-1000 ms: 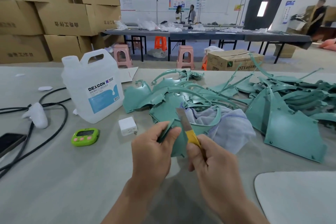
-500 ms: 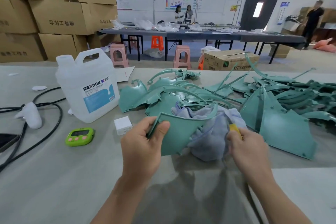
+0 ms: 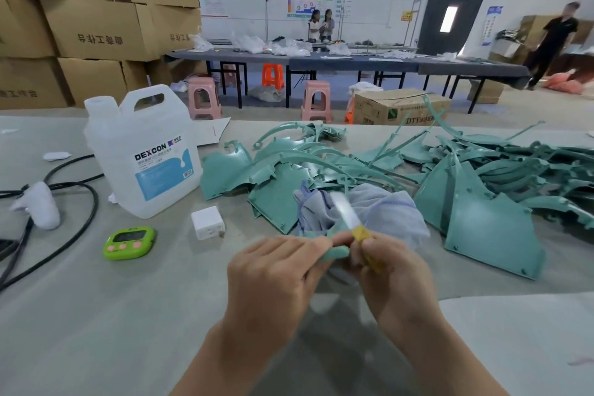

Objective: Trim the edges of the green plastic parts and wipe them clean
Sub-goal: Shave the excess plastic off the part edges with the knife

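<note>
Left hand (image 3: 276,276) pinches a green part (image 3: 337,252); right hand (image 3: 395,280), close against it, grips a knife (image 3: 360,231) above the grey table (image 3: 128,315), before the cloth (image 3: 385,212) and parts pile (image 3: 482,202). Beyond stand boxes (image 3: 96,32), stools (image 3: 316,100) and a long table (image 3: 353,63).

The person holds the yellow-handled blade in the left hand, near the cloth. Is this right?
Not quite. The head view shows the blade in the right hand, near the cloth; the left hand grips a green part.
</note>
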The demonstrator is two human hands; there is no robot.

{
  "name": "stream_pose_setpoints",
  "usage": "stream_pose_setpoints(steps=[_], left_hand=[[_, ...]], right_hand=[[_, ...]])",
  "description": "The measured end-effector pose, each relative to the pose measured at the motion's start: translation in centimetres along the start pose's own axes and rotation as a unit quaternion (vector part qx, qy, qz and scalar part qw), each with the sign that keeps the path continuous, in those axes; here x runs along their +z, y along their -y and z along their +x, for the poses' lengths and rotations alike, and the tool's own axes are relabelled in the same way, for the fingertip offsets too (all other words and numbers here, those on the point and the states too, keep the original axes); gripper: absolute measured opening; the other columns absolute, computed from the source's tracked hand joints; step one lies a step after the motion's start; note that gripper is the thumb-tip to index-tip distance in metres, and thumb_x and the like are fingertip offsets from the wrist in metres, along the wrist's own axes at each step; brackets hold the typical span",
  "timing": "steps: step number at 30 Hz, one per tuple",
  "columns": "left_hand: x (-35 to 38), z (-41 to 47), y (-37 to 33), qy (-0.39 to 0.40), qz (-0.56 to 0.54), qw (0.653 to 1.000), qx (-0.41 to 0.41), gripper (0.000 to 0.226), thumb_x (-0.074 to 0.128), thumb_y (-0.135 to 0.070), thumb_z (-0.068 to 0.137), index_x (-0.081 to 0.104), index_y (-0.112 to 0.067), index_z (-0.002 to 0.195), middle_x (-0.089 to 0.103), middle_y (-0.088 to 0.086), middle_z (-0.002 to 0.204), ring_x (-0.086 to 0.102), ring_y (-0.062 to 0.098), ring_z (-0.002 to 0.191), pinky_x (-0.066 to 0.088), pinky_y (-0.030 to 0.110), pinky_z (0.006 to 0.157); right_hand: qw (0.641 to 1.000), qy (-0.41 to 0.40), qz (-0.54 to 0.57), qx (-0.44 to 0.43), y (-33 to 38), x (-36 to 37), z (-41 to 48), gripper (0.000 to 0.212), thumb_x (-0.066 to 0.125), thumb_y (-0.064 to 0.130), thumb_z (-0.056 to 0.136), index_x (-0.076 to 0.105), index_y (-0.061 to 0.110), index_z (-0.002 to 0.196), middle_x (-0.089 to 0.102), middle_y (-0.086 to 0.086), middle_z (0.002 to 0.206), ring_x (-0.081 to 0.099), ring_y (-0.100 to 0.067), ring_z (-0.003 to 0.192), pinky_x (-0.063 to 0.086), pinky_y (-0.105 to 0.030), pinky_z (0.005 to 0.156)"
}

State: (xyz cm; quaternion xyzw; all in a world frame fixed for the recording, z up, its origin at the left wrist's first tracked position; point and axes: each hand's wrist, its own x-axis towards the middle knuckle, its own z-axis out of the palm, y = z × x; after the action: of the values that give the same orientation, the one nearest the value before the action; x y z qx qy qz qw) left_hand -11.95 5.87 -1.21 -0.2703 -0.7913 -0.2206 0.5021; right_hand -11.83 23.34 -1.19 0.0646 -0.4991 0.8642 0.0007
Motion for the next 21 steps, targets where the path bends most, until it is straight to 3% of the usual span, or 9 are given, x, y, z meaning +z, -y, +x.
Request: stream_pose_setpoints(steps=[4, 6, 8, 11, 14, 15, 18, 21], left_hand=[[0.4, 0.1, -1.1, -0.011, 0.026, 0.999, 0.018, 0.02, 0.07, -0.037, 0.091, 0.078, -0.027, 0.106, 0.075, -0.013, 0.105, 0.068, 0.009, 0.103, 0.052, 0.031, 0.093], [0.2, 0.5, -0.4, -0.023, 0.045, 0.998, -0.034, 0.041, 0.075, -0.036, 0.084, 0.071, -0.028, 0.124, 0.067, -0.013, 0.131, 0.06, 0.011, 0.125, 0.048, 0.032, 0.104], [-0.1, 0.7, 0.8, -0.002, 0.01, 0.997, -0.081, 0.065, 0.084, -0.033, 0.075, 0.06, -0.029, 0.136, 0.055, -0.013, 0.145, 0.051, 0.012, 0.135, 0.041, 0.025, 0.11], [0.0, 0.4, 2.0, 0.045, -0.15, 0.973, -0.167, 0.077, 0.093, -0.02, 0.067, 0.056, -0.035, 0.133, 0.059, -0.025, 0.13, 0.058, 0.002, 0.121, 0.049, 0.031, 0.101], [0.2, -0.1, 2.5, 0.048, -0.175, 0.951, -0.251, 0.091, 0.096, -0.018, 0.062, 0.05, -0.034, 0.139, 0.069, -0.023, 0.1, 0.066, 0.0, 0.096, 0.049, 0.012, 0.086], [0.3, -0.2, 2.7, 0.045, -0.184, 0.946, -0.262, 0.086, 0.096, -0.02, 0.061, 0.053, -0.035, 0.135, 0.069, -0.021, 0.092, 0.067, 0.002, 0.09, 0.048, 0.01, 0.081], [0.3, 0.4, 2.5, 0.001, -0.236, 0.925, -0.299, 0.035, 0.092, -0.029, 0.065, 0.069, -0.036, 0.09, 0.068, -0.015, 0.077, 0.064, 0.002, 0.073, 0.045, 0.013, 0.065], [-0.8, 1.8, 2.9, -0.102, -0.299, 0.882, -0.349, 0.012, 0.081, -0.032, 0.071, 0.072, -0.031, 0.078, 0.065, -0.015, 0.067, 0.053, -0.003, 0.061, 0.043, 0.011, 0.059]], right_hand=[[0.985, -0.142, 0.1, 0.008, 0.5, -0.7, 0.8, 0.017, 0.058, 0.012, 0.065, 0.05, 0.007, 0.05, 0.055, -0.017, 0.063, 0.062, -0.028, 0.071, 0.049, -0.036, 0.083], [0.98, -0.158, 0.116, 0.005, 1.0, -1.1, 1.0, 0.019, 0.057, 0.011, 0.067, 0.05, 0.008, 0.049, 0.051, -0.013, 0.058, 0.061, -0.025, 0.065, 0.049, -0.033, 0.08], [0.981, -0.161, 0.108, 0.002, 1.2, -1.5, 1.3, 0.02, 0.058, 0.008, 0.07, 0.051, 0.007, 0.051, 0.051, -0.013, 0.058, 0.061, -0.024, 0.064, 0.049, -0.032, 0.077], [0.986, -0.165, 0.018, 0.011, 1.0, -2.0, 1.7, 0.032, 0.052, 0.001, 0.082, 0.054, 0.008, 0.05, 0.059, -0.014, 0.063, 0.062, -0.025, 0.072, 0.047, -0.033, 0.079], [0.989, -0.148, -0.021, 0.002, 0.8, -2.0, 1.8, 0.038, 0.052, 0.0, 0.089, 0.061, 0.009, 0.053, 0.066, -0.017, 0.073, 0.059, -0.028, 0.085, 0.048, -0.038, 0.087], [0.989, -0.146, -0.026, -0.01, 0.9, -2.0, 1.7, 0.037, 0.053, 0.0, 0.091, 0.064, 0.008, 0.056, 0.07, -0.019, 0.079, 0.062, -0.028, 0.087, 0.048, -0.039, 0.091], [0.982, -0.173, -0.036, -0.073, 1.0, -2.2, 1.7, 0.033, 0.056, 0.002, 0.096, 0.074, 0.004, 0.068, 0.077, -0.017, 0.102, 0.071, -0.022, 0.096, 0.048, -0.039, 0.098], [0.977, -0.186, -0.022, -0.099, 1.1, -2.7, 1.4, 0.033, 0.056, 0.003, 0.097, 0.077, 0.005, 0.071, 0.076, -0.014, 0.111, 0.07, -0.018, 0.098, 0.045, -0.037, 0.102]])
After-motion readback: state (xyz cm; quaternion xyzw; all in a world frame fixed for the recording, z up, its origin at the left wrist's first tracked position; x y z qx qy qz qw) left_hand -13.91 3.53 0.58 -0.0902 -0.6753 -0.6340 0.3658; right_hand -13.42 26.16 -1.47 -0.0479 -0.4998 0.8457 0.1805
